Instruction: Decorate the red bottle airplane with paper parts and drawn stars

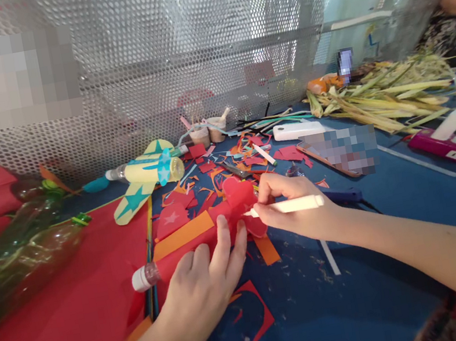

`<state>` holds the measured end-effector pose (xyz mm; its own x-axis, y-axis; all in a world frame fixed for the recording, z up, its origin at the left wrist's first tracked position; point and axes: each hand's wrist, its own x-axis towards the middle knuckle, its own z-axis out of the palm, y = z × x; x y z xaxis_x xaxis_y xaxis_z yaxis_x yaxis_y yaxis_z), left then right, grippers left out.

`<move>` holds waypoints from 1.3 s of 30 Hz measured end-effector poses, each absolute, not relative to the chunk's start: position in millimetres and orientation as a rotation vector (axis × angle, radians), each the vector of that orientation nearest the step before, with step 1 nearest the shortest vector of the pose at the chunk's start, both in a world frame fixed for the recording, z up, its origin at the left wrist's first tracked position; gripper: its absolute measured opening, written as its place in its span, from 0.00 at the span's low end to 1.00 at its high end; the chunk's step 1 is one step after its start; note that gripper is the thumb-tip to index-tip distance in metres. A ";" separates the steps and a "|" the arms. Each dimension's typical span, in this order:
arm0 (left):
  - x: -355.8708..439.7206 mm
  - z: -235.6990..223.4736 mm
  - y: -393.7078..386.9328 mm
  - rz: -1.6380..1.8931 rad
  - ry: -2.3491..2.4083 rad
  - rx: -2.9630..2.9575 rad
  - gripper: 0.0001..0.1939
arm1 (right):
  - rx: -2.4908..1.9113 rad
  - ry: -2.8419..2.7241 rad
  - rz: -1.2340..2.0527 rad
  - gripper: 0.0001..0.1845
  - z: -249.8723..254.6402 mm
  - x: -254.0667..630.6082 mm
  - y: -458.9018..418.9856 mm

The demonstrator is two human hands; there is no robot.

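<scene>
A small plastic bottle wrapped in red paper (197, 244) lies across the table, its white cap (140, 279) pointing left. An orange strip (184, 234) runs along its side, and a red scalloped paper piece (238, 193) stands at its right end. My left hand (210, 267) holds the bottle, fingers bent over its near side; the thumb is hidden. My right hand (289, 201) pinches a white marker pen (300, 203), its tip at the red paper near the bottle's right end. Behind lies a yellow bottle airplane with blue stars (144, 173).
Red and orange paper scraps (212, 179) surround scissors (234, 170). Green plastic bottles (34, 251) lie left on red sheet (78, 297). Toward the right are a phone (334, 157), a white device (298, 130), a purple-pink power strip (448, 146) and dried leaves (382, 93). A perforated metal panel (187, 36) stands behind.
</scene>
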<state>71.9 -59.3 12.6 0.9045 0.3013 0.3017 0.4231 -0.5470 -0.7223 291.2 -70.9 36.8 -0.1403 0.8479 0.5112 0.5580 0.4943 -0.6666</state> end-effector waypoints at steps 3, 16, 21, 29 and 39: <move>71.7 12.3 -59.3 -0.181 -0.518 -2.193 0.30 | -1.167 -1.824 0.389 0.11 36.4 291.9 -70.8; 72.6 11.9 -58.9 -0.178 -0.522 -2.189 0.31 | -1.187 -1.833 0.333 0.11 37.9 292.4 -72.0; 72.3 11.3 -58.7 -0.189 -0.525 -2.196 0.32 | -1.170 -1.827 0.324 0.11 37.9 292.6 -70.3; 72.2 10.8 -57.7 -0.188 -0.525 -2.195 0.32 | -1.166 -1.831 0.319 0.11 37.5 292.3 -71.1; 72.7 11.8 -57.7 -0.181 -0.522 -2.192 0.32 | -1.172 -1.829 0.315 0.10 37.5 292.7 -70.3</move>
<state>72.7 -57.7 11.8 0.9021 0.3049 0.3053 0.4284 -0.5490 -0.7177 292.7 -70.3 37.5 -0.1327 0.8213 0.5548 0.5884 0.5157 -0.6228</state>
